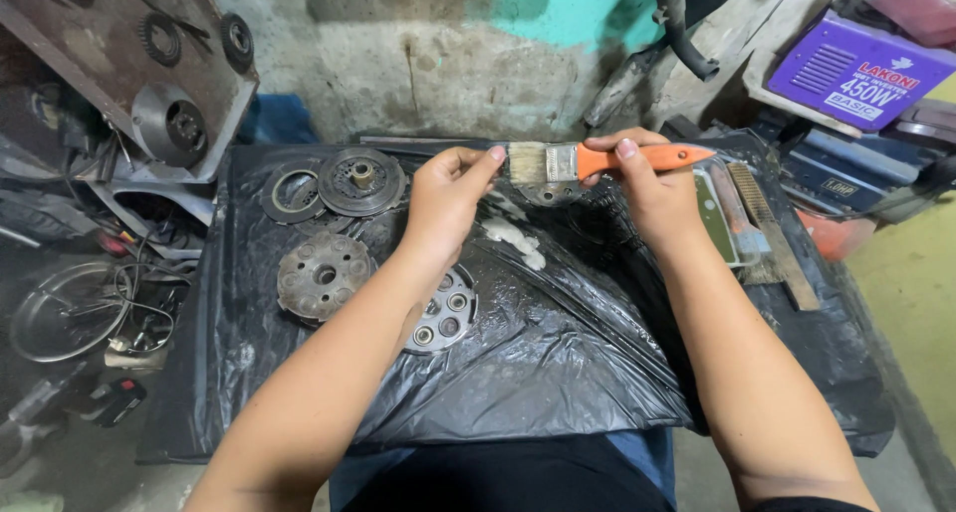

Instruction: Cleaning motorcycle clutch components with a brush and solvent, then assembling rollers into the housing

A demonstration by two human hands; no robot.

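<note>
Black crinkled plastic sheeting [558, 353] covers the low work surface before a stained concrete wall, with a purple rectangular box with white lettering [858, 71] on the far right shelf. Above the sheet's far middle, the orange-handled flat paintbrush [597, 160] lies level, long axis left-right, pale bristles pointing left. The right hand [647, 188] is clamped on its handle, while the left hand [448, 195] pinches the bristle tips, both forearms reaching away from the near edge, beside grey round metal discs [324, 273].

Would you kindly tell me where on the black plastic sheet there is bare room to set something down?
The near middle of the black plastic sheet, between the forearms, is bare. The far left is crowded with round metal discs, and the right edge holds a wire brush. The left hand and right hand hold a paintbrush.
</note>
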